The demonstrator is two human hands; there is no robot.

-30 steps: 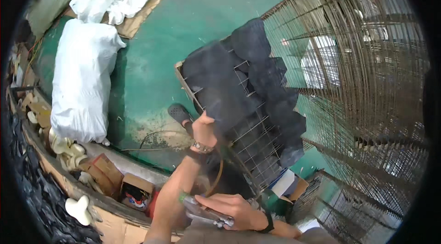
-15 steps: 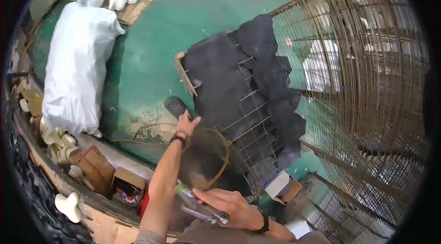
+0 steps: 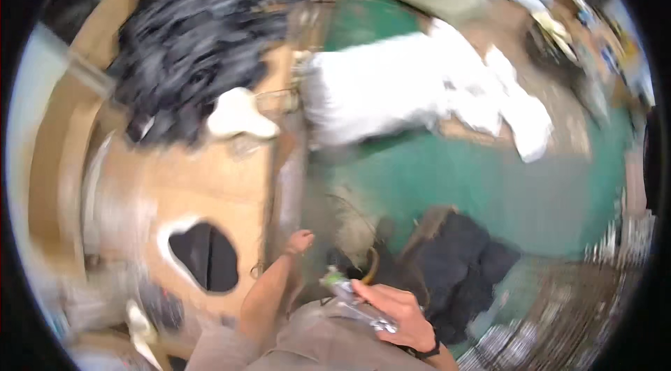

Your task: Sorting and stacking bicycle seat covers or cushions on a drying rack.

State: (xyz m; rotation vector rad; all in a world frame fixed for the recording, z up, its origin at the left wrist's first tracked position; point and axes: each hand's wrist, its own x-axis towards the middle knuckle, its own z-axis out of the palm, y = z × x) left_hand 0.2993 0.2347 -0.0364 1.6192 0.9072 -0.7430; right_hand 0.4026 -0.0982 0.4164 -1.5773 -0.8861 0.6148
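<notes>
My right hand (image 3: 402,311) is closed round a silver spray gun (image 3: 356,304) with a green part at its front end, held low before my body. A yellow hose (image 3: 374,267) curves just beyond it. My left hand (image 3: 300,241) hangs beside the edge of a tan worktable (image 3: 231,186), apart from anything I can make out; its fingers are smeared by motion. On the table lies a black rounded piece (image 3: 203,256) with a white rim around part of it. Farther along sits a white three-lobed form (image 3: 241,114), near a large heap of black pieces (image 3: 203,42).
A big white sack (image 3: 377,88) lies beyond the table on the green floor (image 3: 468,175), with more white sacking (image 3: 517,112) to its right. Dark sheets (image 3: 468,259) cover a low rack at right. A wire rack (image 3: 559,308) fills the lower right corner.
The view has swung left, bringing the worktable and black heap into sight. My left hand has moved away from the dark sheets toward the table edge. The spray gun stays in my right hand.
</notes>
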